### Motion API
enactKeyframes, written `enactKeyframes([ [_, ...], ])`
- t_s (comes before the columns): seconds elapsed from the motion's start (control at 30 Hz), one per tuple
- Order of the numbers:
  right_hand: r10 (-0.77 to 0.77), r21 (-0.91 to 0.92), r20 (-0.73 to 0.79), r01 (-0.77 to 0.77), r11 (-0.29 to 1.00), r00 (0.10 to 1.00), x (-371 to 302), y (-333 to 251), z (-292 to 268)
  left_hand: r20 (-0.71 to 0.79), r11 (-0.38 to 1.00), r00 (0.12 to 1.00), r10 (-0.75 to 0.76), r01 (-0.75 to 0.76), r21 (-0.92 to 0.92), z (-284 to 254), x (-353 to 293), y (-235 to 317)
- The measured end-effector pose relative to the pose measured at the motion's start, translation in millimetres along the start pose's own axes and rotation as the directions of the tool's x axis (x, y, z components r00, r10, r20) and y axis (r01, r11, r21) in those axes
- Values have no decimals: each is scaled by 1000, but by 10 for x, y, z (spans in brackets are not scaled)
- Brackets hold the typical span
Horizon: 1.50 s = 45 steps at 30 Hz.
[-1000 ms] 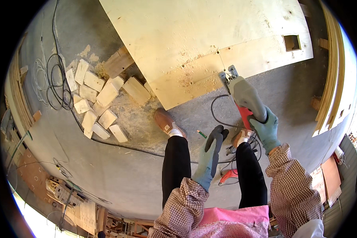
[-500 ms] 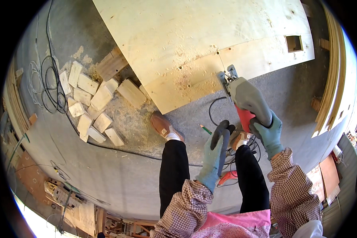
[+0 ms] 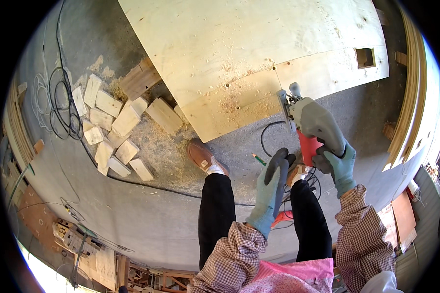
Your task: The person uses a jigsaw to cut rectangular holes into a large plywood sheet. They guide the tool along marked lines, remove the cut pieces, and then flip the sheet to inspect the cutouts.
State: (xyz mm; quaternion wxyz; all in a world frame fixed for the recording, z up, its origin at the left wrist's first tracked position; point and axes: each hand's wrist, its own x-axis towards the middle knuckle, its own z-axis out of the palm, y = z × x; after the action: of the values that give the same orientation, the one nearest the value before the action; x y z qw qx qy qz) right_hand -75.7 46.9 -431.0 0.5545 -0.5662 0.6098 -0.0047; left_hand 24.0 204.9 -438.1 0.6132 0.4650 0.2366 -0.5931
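My right hand (image 3: pixel 341 166), in a blue glove with dark palm, is closed around the handle of a grey and red jigsaw (image 3: pixel 320 124). The jigsaw hangs tilted at the near edge of a large plywood sheet (image 3: pixel 190 53), its metal base turned sideways. A thin dark line crosses the sheet's edge strip just beyond the tool. My left hand (image 3: pixel 269 190), gloved alike, is raised between my knees with fingers together. From it a green pencil (image 3: pixel 259 159) sticks out to the left; its rear end is hidden by the fingers.
Sawdust and a square cutout (image 3: pixel 364 58) mark the sheet. Wood offcuts (image 3: pixel 124 122) are heaped on the floor at left, near coiled cables (image 3: pixel 63 107). Stacked boards (image 3: pixel 418 97) stand at right. A red object (image 3: pixel 281 219) and looped black cable lie by my feet.
The jigsaw has shifted right and toward me, and its base has turned more side-on. My left hand and the pencil have moved slightly right.
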Motion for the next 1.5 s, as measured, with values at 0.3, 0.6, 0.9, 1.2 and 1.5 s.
enactKeyframes([
  [0.3, -165, -352, -56, 135, 926, 985, 169, -64, 358, -1, 996, 999, -52, 52, -67, 20, 1, 75],
  [0.6, -100, -395, -50, 72, 916, 994, 191, -5, 464, -22, 995, 998, -53, 51, -91, 27, 21, 236],
  [0.9, -37, -249, -218, -19, 968, 975, 139, -7, 659, -32, 998, 999, -20, 18, -61, -21, 62, 359],
  [1.2, -67, -219, -216, 19, 976, 974, 187, 7, 680, -60, 978, 997, -49, 36, -207, -13, 73, 391],
  [1.5, -81, -245, -170, 38, 969, 982, 247, -75, 676, -27, 991, 1000, -16, 12, -134, -27, 78, 388],
])
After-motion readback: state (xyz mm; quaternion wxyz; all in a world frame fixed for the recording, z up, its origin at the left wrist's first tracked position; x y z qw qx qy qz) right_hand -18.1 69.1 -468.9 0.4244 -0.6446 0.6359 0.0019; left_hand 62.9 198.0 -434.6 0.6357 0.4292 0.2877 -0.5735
